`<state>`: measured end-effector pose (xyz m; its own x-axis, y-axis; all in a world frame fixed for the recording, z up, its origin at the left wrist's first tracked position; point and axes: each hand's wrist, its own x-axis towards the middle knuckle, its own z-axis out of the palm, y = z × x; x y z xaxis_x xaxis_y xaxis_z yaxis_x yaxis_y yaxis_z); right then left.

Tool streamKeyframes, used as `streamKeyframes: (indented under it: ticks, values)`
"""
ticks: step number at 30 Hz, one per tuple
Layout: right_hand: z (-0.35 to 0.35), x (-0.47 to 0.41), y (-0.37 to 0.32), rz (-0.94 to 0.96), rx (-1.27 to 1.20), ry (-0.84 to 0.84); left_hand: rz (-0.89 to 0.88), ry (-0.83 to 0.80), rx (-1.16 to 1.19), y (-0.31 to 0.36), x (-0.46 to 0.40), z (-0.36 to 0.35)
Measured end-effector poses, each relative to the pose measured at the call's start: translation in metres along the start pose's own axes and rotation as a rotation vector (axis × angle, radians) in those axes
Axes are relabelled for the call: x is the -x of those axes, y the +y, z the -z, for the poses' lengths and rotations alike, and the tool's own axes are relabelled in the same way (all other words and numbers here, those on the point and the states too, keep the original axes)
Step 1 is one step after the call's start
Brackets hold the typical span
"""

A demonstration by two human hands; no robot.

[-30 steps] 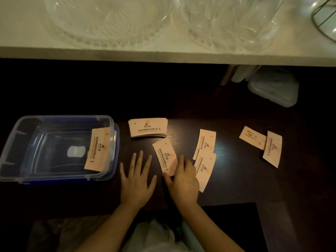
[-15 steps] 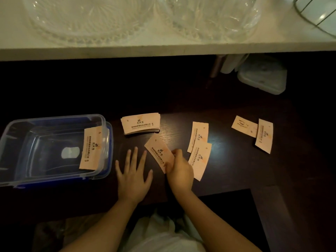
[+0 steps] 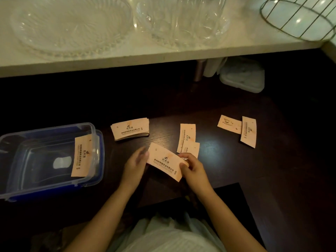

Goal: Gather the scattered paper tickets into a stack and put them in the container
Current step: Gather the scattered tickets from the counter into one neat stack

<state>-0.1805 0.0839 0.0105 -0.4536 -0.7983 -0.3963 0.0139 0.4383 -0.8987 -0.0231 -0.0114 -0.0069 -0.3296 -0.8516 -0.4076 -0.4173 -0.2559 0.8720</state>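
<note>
Both hands' fingers (image 3: 183, 165) pinch one ticket (image 3: 164, 161) by its end edges, above bare table (image 3: 227, 160)

The right hand (image 3: 193, 170) pinches a ticket (image 3: 164, 161) by its right end. The left hand (image 3: 135, 165) touches its left end with loosely curled fingers.

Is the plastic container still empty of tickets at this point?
No: one ticket already leans against the right wall inside the plastic container.
</note>
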Motion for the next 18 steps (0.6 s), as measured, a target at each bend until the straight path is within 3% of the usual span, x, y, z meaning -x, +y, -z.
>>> streamKeyframes:
  ticks: [2,4,7,10,18]
  values:
    - [0.002,-0.003,0.000,0.018,0.021,0.011,0.035,-0.099,0.062,0.015,-0.002,-0.002]
    - [0.005,-0.003,0.003,-0.035,0.035,0.179,0.019,-0.102,0.066,0.022,-0.003,-0.003]
    - [0.011,-0.003,0.017,-0.132,0.448,0.510,0.053,0.020,0.217,0.021,0.001,0.003]
    - [0.001,-0.002,0.026,-0.183,0.739,0.524,0.053,0.070,0.274,0.018,0.006,0.011]
    - [-0.003,-0.018,0.027,-0.247,0.773,0.548,0.042,0.135,0.338,0.013,0.009,0.027]
